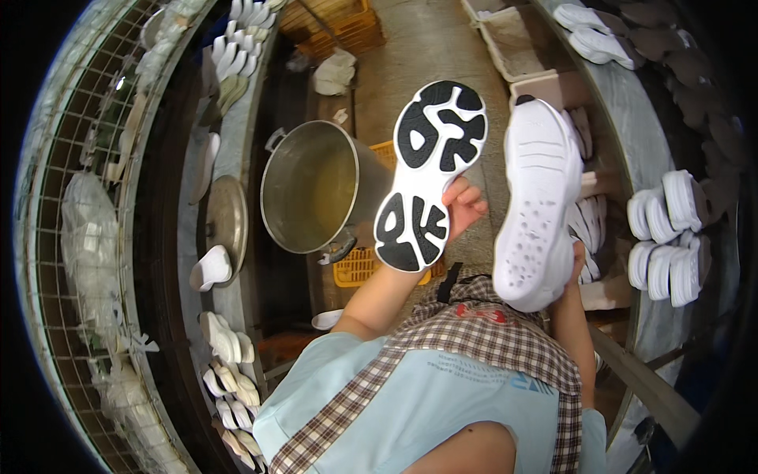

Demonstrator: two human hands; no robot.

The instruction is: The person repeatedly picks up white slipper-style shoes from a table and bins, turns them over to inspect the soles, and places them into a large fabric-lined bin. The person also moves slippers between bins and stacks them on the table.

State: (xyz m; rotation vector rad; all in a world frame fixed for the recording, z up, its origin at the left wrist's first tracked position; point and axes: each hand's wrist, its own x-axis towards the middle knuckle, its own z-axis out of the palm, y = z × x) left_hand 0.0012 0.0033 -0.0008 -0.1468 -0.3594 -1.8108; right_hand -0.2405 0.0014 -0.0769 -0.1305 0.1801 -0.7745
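My left hand (pixel 467 207) grips a white shoe outsole with black tread pads (pixel 421 183), held up so its tread shows. The hand's fingers curl around the sole's right edge; the rest of it is behind the sole. To the right, my right hand (pixel 576 267) holds a white foam midsole (pixel 538 197) by its lower right edge. That midsole stands nearly upright, with small round dimples in its lower half and cross ridges near its top. A small black patch marks its top end. Most of my right hand's fingers are hidden behind it. The two soles are apart.
A large metal pot (pixel 312 186) holding yellowish liquid stands at left, its lid (pixel 227 229) on the left shelf. White soles (pixel 225 336) line that shelf. More stacked soles (pixel 667 237) sit on the right ledge. Orange crates (pixel 328 28) are at the back and beside the pot.
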